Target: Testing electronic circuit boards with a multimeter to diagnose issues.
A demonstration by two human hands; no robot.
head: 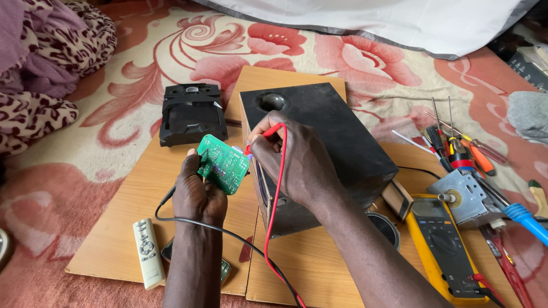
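Floral carpet, wooden board (120, 239); circuit board (222, 164) half-hidden by left hand (197, 194).

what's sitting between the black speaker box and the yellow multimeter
In the head view, between the black speaker box and the yellow multimeter sit a small wood-and-black block and a round dark part.

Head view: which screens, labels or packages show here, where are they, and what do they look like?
Multimeter: lower right on the wooden board, yellow case, dark face, grey rectangular screen near its top.
Remote control: lower left on the board, slim, white, with small buttons.
No packages or signs seen.
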